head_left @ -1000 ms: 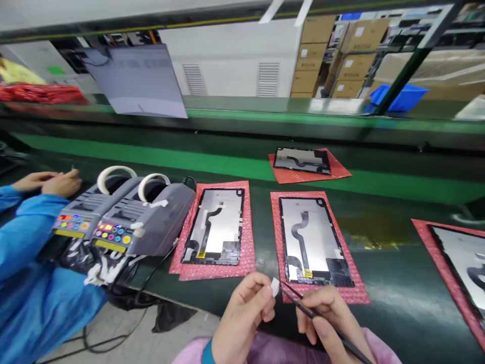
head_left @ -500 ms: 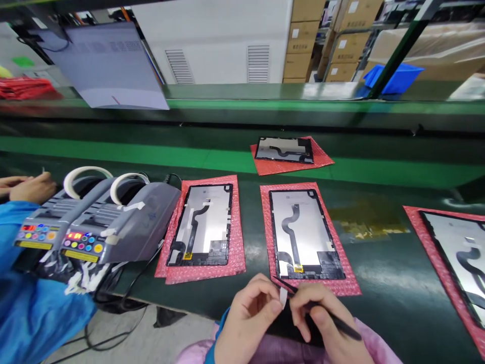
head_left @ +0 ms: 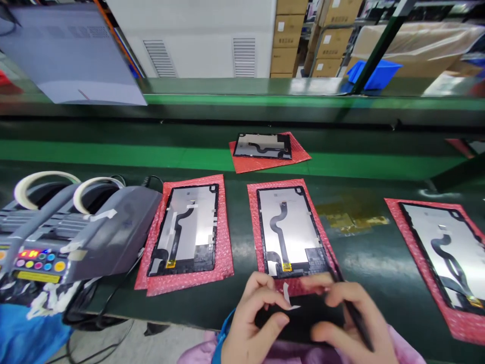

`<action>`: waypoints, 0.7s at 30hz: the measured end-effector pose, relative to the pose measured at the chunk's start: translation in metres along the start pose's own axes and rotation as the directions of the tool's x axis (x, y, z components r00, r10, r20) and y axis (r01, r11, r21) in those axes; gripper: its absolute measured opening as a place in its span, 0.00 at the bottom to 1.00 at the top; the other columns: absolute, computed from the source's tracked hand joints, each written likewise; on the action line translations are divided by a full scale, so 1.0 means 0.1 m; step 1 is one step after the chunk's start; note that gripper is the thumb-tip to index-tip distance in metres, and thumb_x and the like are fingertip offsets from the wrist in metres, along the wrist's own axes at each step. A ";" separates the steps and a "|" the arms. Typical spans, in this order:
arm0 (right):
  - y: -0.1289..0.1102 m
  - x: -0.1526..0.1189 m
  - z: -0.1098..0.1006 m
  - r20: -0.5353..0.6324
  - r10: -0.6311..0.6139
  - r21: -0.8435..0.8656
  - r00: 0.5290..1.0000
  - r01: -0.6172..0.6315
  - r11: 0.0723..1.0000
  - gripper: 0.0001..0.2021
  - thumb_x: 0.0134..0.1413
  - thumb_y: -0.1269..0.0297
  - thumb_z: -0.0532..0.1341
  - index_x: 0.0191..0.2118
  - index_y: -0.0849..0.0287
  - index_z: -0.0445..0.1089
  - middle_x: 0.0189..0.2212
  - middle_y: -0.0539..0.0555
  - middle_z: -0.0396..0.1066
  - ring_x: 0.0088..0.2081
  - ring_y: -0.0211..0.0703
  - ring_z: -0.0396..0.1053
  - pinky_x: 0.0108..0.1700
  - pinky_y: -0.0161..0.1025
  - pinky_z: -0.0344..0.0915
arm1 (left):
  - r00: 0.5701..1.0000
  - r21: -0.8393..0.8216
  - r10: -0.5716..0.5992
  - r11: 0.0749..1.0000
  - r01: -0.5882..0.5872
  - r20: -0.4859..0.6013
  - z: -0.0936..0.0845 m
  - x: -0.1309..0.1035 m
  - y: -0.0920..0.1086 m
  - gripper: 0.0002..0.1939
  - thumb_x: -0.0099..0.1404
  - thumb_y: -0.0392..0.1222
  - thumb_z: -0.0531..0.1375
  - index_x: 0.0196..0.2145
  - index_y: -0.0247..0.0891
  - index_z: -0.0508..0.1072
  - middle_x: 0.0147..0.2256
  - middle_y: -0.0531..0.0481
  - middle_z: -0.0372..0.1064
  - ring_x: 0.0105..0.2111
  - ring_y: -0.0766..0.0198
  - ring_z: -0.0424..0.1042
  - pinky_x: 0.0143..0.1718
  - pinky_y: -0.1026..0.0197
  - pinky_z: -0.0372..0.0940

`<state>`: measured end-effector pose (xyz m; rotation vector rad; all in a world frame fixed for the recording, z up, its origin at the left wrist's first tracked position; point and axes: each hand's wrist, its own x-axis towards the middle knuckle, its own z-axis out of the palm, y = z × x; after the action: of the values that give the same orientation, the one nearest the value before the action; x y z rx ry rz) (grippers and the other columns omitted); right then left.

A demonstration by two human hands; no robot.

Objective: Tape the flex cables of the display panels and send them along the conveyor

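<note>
My left hand [head_left: 261, 316] is at the bottom centre, its fingers curled around a small piece of white tape [head_left: 287, 297]. To its right, my right hand [head_left: 348, 313] holds a dark pen-like tool [head_left: 356, 321], somewhat blurred, that points up and left. Just beyond both hands lies a display panel [head_left: 291, 227] with a grey curved ribbon cable, on pink bubble wrap [head_left: 253, 217]. A second panel [head_left: 189, 227] rests on bubble wrap to the left, and a third panel [head_left: 443, 247] at the right.
Two grey tape dispensers [head_left: 109, 227] with white rolls stand at the left, cables hanging below. Another panel [head_left: 261, 145] lies on bubble wrap [head_left: 299, 149] farther back. Yellowish tape [head_left: 350, 221] is stuck on the dark green table [head_left: 364, 273]. Cardboard boxes [head_left: 288, 30] are stacked behind.
The view has shifted right. My right hand has moved away from my left hand, and the tool's tip has left the white tape. The other person's hands at the left have gone out of view.
</note>
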<state>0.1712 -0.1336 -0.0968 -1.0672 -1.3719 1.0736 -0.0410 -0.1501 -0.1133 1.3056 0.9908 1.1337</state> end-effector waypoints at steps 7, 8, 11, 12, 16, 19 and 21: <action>-0.17 0.24 0.03 0.020 0.023 0.180 1.000 -0.026 0.983 0.18 0.59 0.66 0.70 0.29 0.51 0.59 0.28 0.48 0.78 0.34 0.48 0.79 0.38 0.44 0.76 | 0.992 -0.163 -0.118 0.981 0.109 -0.045 -0.01 0.07 -0.11 0.15 0.72 0.52 0.61 0.55 0.52 0.75 0.39 0.49 0.66 0.36 0.62 0.67 0.39 0.61 0.65; -0.20 0.34 -0.01 -0.033 0.064 0.226 0.997 -0.055 0.973 0.19 0.58 0.65 0.71 0.30 0.51 0.57 0.27 0.48 0.76 0.34 0.48 0.79 0.38 0.44 0.77 | 0.985 -0.175 -0.139 0.977 0.120 -0.101 -0.04 0.09 -0.11 0.17 0.72 0.51 0.61 0.57 0.52 0.73 0.39 0.49 0.67 0.36 0.62 0.68 0.39 0.61 0.66; -0.17 0.71 -0.06 0.050 0.202 0.228 0.978 -0.208 0.951 0.21 0.54 0.64 0.73 0.31 0.51 0.56 0.29 0.49 0.76 0.34 0.46 0.79 0.38 0.43 0.77 | 0.985 -0.005 -0.045 0.999 0.045 -0.169 -0.17 0.18 -0.02 0.12 0.74 0.45 0.60 0.53 0.51 0.75 0.42 0.48 0.68 0.41 0.61 0.70 0.44 0.61 0.67; -0.12 0.83 -0.04 0.137 0.250 0.197 0.958 -0.274 0.941 0.22 0.53 0.63 0.74 0.31 0.52 0.56 0.30 0.50 0.77 0.33 0.45 0.79 0.37 0.41 0.76 | 0.990 0.078 0.008 0.997 0.003 -0.140 -0.22 0.22 0.02 0.10 0.74 0.43 0.59 0.50 0.49 0.77 0.42 0.48 0.68 0.42 0.61 0.71 0.46 0.62 0.66; 0.26 1.21 0.14 0.367 0.363 0.105 0.856 -0.426 0.899 0.25 0.49 0.58 0.76 0.32 0.53 0.55 0.32 0.48 0.77 0.30 0.39 0.78 0.36 0.38 0.72 | 0.995 0.274 0.087 0.959 -0.071 -0.048 -0.35 0.41 0.13 0.13 0.74 0.35 0.55 0.46 0.48 0.77 0.41 0.49 0.69 0.43 0.62 0.73 0.47 0.63 0.67; 0.49 1.35 0.25 0.381 0.368 0.050 0.848 -0.416 0.908 0.24 0.49 0.56 0.75 0.33 0.52 0.55 0.33 0.47 0.76 0.30 0.39 0.77 0.37 0.38 0.71 | 0.995 0.372 0.095 0.925 -0.084 -0.013 -0.37 0.54 0.10 0.16 0.74 0.32 0.53 0.49 0.48 0.77 0.43 0.48 0.70 0.44 0.61 0.73 0.47 0.61 0.68; 0.55 1.41 0.28 0.359 0.353 0.011 0.864 -0.382 0.924 0.24 0.50 0.56 0.74 0.33 0.52 0.55 0.34 0.48 0.76 0.31 0.40 0.78 0.37 0.39 0.71 | 0.994 0.469 0.105 0.877 -0.107 0.030 -0.37 0.61 0.05 0.18 0.73 0.31 0.53 0.51 0.47 0.76 0.44 0.47 0.72 0.45 0.59 0.73 0.47 0.59 0.68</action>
<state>0.1371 0.0142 -0.1244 -1.1425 -1.4143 1.6556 -0.0659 -0.0837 -0.1053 1.7669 1.2558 1.0032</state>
